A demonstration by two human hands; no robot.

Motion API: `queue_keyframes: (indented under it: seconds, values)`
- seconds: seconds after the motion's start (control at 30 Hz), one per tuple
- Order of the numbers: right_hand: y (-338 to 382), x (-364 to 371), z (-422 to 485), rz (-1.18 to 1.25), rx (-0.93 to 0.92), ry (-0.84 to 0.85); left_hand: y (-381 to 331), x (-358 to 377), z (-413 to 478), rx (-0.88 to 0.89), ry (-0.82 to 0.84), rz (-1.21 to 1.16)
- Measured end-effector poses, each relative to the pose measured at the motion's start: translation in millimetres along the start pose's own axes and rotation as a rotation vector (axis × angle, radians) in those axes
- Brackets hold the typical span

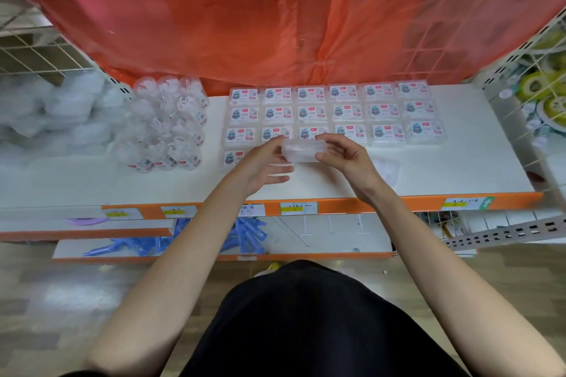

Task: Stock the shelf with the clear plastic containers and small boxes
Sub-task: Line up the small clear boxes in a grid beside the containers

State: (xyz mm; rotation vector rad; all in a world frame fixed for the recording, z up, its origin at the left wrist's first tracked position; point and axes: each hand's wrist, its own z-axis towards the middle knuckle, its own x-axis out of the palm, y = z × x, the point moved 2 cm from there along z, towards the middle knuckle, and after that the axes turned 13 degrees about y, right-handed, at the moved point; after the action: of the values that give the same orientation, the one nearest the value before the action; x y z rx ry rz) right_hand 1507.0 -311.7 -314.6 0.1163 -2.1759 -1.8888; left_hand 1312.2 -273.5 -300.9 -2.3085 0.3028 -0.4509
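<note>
From the head view, you have one small box (303,148) lifted just above the white shelf (459,168), in the middle of the frame. Your left hand (263,165) pinches its left end between thumb and forefinger, the other fingers lying straight underneath. Your right hand (346,156) pinches the right end with curled fingertips.

The face turned toward you looks plain and clear, with no label showing. I would roll it until the label faces up, like the labelled boxes (346,112) behind it. The likely slot is in the front row, just right of the lone box (232,159) that your left hand partly covers. Lower it flat and square it to that neighbour's edge. Let go with one hand at a time so it does not skid into the row behind.

The count: three full rows of six labelled boxes, and one in the fourth row, make nineteen that I can see on the shelf. The one you hold makes twenty. Your hands may hide more.

To the left of centre, the round containers (165,125) stand three across and about four deep. That is roughly a dozen, though the blur stops an exact count.

Something of faint clear plastic (386,169) lies just right of your right hand, but I cannot tell what it is.
</note>
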Motion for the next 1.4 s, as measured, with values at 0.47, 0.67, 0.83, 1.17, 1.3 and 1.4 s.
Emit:
queue_keyframes:
  seconds: [0.47,0.67,0.83,1.17,1.3,1.4]
  values:
    - [-2.9,1.6,4.2,0.100,0.185,-0.169,8.3,-7.2,3.5,0.272,0.106,-0.067]
    - [-4.7,10.1,12.1,0.043,0.285,-0.189,7.5,-7.4,3.0,0.292,0.083,0.030]
    - [-9.9,15.8,7.3,0.206,0.302,-0.235,10.2,-6.8,1.1,0.270,0.002,-0.058]
    - [-26.8,17.6,-4.1,-0.150,0.281,-0.184,15.8,7.0,9.8,0.265,-0.031,0.176]
    - [-25.9,8.4,-10.7,-0.629,-0.037,-0.063,8.9,2.9,11.1,0.258,0.010,0.316]
    - [-21.3,8.1,-6.1,-0.815,-0.090,0.035,7.4,0.4,12.2,0.224,0.101,0.374]
